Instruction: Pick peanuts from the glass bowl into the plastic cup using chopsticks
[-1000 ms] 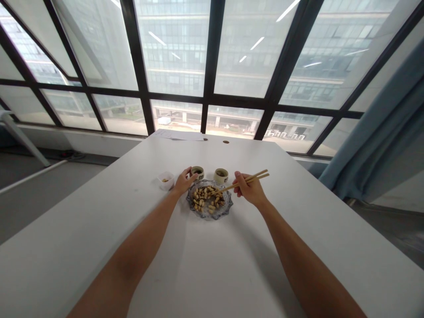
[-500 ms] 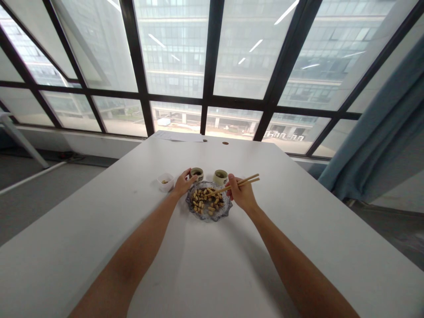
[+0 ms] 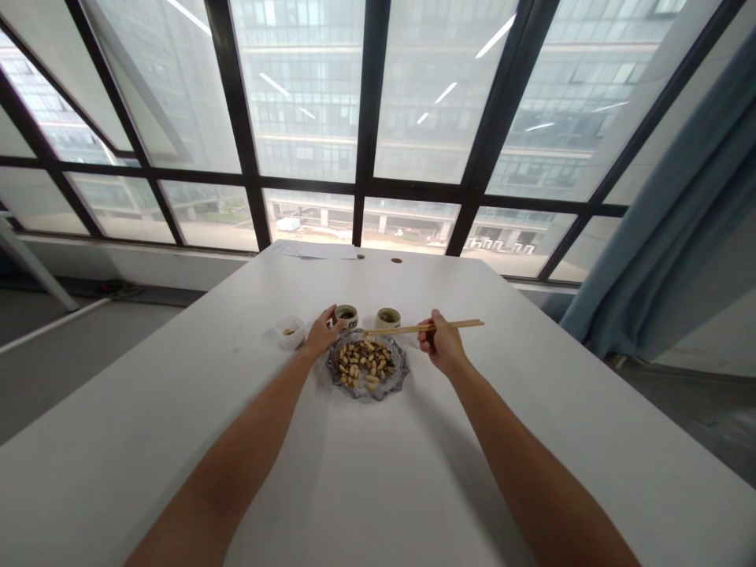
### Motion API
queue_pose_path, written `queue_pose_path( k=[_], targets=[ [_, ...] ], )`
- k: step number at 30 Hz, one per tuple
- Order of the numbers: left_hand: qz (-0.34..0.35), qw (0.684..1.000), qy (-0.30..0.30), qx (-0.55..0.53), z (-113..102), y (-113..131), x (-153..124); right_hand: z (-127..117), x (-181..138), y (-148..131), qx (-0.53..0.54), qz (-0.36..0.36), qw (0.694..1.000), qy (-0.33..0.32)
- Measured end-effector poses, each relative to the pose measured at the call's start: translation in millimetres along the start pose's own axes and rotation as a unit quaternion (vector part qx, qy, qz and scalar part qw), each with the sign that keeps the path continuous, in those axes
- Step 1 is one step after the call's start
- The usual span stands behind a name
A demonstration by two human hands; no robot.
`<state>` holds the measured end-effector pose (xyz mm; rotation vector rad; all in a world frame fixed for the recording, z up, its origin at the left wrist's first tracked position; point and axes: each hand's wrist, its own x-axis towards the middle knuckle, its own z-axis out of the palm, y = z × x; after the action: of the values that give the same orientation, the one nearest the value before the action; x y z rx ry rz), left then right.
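Note:
A glass dish full of peanuts sits on the white table. My right hand is closed on a pair of wooden chopsticks, held almost level with their tips above the dish's far edge, near the right small cup. My left hand rests against the dish's left rim, fingers curled beside the left small cup. I cannot tell whether a peanut is between the chopstick tips.
A small clear container with a few bits inside stands left of my left hand. Papers lie at the table's far edge below the large windows. A blue curtain hangs at the right.
My right hand has lifted the chopsticks out of the peanuts and levelled them, tips now above the dish's far edge. The left hand stays at the rim.

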<state>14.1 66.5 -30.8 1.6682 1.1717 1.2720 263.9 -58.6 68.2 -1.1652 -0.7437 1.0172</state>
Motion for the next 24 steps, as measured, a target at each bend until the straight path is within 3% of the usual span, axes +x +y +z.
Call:
queue_pose_path(
  k=[5,9,12,15,17,21,23,24],
  targets=[
    [0.005,1.0,-0.003,0.003,0,-2,-1,-10,13,1,0.024,0.028,0.999,0.003],
    [0.003,1.0,0.015,0.014,2,9,-2,-12,1,-9,-0.054,-0.132,0.99,0.007],
    [0.085,0.991,0.065,0.079,-8,37,1,-12,-12,-21,-0.128,-0.231,0.964,-0.028],
    [0.179,0.955,0.064,0.229,-36,69,4,-11,-17,-30,-0.109,-0.237,0.965,-0.039],
    [0.142,0.921,0.04,0.36,-63,81,4,-11,-17,-33,-0.081,-0.229,0.969,-0.038],
    [-0.071,0.862,-0.031,0.501,-105,74,-6,-11,-11,-31,-0.058,-0.216,0.974,-0.03],
    [-0.093,0.85,-0.056,0.515,-113,64,-15,-11,-7,-29,-0.054,-0.21,0.976,-0.029],
    [-0.069,0.852,-0.058,0.516,-114,60,-20,-11,-6,-28,-0.049,-0.207,0.977,-0.031]
  ],
)
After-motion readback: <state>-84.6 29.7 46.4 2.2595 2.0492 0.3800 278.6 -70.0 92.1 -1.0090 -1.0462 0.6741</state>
